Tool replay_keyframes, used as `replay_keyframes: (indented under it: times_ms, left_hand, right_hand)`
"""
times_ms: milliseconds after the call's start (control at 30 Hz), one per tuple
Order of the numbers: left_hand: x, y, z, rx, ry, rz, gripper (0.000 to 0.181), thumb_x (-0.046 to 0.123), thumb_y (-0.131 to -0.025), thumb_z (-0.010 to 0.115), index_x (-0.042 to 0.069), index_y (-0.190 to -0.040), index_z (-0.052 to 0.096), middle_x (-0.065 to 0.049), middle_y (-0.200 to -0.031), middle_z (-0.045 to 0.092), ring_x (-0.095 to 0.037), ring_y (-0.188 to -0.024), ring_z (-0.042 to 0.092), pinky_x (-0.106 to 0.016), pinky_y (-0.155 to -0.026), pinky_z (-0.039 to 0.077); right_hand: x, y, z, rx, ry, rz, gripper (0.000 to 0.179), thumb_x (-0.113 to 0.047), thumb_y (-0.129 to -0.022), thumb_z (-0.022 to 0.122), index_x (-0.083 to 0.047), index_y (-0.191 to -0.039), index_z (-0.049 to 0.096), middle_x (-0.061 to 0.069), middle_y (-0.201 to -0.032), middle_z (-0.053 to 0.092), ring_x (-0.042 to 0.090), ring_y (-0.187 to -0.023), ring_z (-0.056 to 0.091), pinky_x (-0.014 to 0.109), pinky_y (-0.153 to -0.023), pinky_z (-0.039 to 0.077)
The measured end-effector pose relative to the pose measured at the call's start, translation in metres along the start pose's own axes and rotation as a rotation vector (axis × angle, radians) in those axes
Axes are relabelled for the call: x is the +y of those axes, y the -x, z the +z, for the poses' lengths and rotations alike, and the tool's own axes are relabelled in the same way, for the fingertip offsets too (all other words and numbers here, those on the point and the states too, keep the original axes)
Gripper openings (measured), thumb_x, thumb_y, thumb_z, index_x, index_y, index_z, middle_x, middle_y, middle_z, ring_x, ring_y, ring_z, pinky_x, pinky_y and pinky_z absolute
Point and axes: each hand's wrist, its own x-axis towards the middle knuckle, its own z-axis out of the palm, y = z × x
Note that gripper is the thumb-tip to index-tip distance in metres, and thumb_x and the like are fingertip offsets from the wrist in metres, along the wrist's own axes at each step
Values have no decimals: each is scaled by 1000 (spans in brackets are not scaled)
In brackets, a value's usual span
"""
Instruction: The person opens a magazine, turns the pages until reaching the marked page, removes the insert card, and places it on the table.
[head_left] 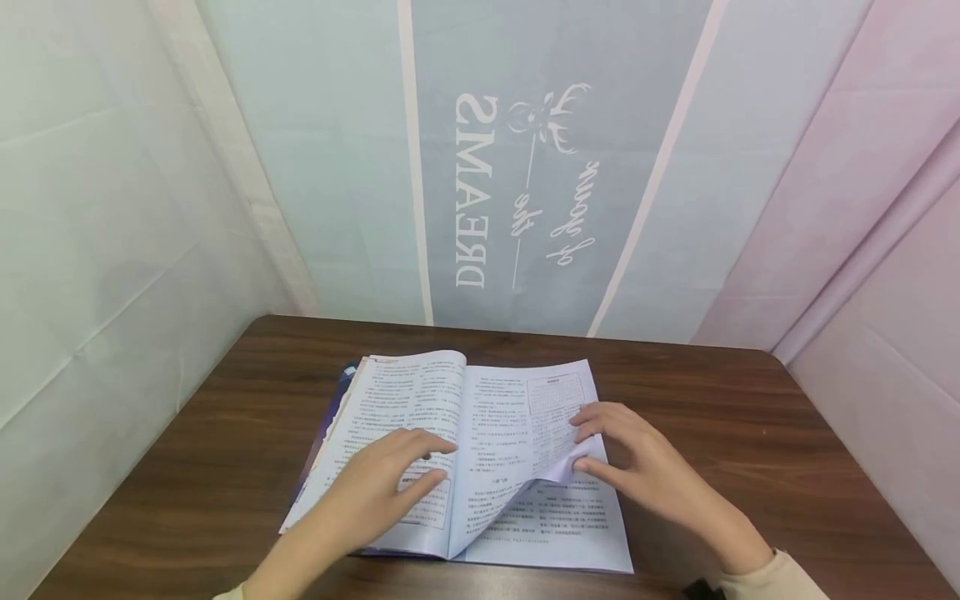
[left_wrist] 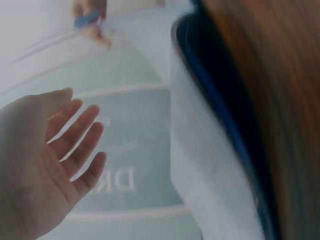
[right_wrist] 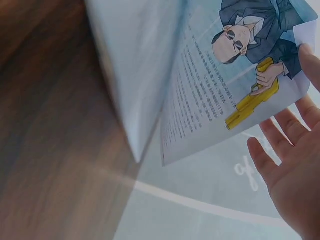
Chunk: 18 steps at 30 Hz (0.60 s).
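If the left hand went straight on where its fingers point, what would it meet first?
Probably the lifted page the right hand holds, just ahead, though how high the left hand is above the magazine is unclear.

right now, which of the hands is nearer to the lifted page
Right. The right hand grips the lifted page by its outer edge; the left hand is over the opposite page, nearer the fold.

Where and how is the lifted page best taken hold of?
Pinch the lifted page, likely best, at its curled-up near outer corner, from the right, thumb underneath: that corner stands clear of the page beneath, while the inner edge is bound at the spine. The right hand pinches there.
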Motion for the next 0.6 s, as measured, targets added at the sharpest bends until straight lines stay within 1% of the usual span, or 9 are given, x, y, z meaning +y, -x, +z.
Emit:
replay_keyframes:
  times_ms: [133, 267, 367, 500, 567, 600]
  left_hand:
    - [14, -7, 12, 3, 54, 62, 33, 31, -95, 69, 26, -127, 63, 16, -125, 62, -6, -116, 58, -33, -94, 53]
    - [26, -14, 18, 18, 101, 123, 38, 33, -94, 69, 24, -130, 60, 16, -128, 59, -7, -118, 57, -33, -94, 53]
    - [33, -19, 20, 29, 125, 171, 42, 31, -93, 71, 22, -132, 59, 14, -130, 59, -7, -117, 58, -32, -93, 53]
    - [40, -24, 21, 52, 131, 246, 45, 29, -92, 73, 18, -133, 58, 10, -131, 59, -8, -112, 60, -28, -91, 53]
    - [43, -27, 22, 73, 131, 286, 46, 26, -91, 74, 16, -134, 57, 8, -131, 59, -9, -108, 62, -24, -89, 53]
    - [44, -28, 23, 84, 135, 303, 46, 25, -91, 74, 16, -133, 57, 8, -131, 59, -9, -106, 62, -22, -89, 52]
  right_hand:
    - [-10, -10, 1, 6, 40, 8, 34, -20, -78, 86, -26, -103, 63, -5, -122, 63, 17, -123, 51, 14, -109, 30]
    - [-20, -19, 2, 15, 93, 6, 30, -27, -80, 84, -24, -102, 64, -6, -122, 64, 21, -128, 49, 18, -111, 27]
    - [-26, -24, 2, 16, 119, 1, 27, -29, -82, 82, -24, -101, 65, -7, -123, 64, 22, -129, 48, 26, -112, 31]
    - [-32, -28, 2, 6, 142, 5, 26, -31, -82, 82, -25, -101, 65, -8, -125, 63, 21, -131, 47, 44, -109, 38]
    - [-35, -30, 1, 6, 148, 4, 27, -31, -81, 83, -25, -101, 65, -8, -126, 63, 21, -132, 46, 48, -107, 39]
    - [-36, -31, 1, 6, 151, 0, 27, -32, -81, 83, -25, -101, 65, -8, -126, 63, 21, -132, 46, 49, -107, 39]
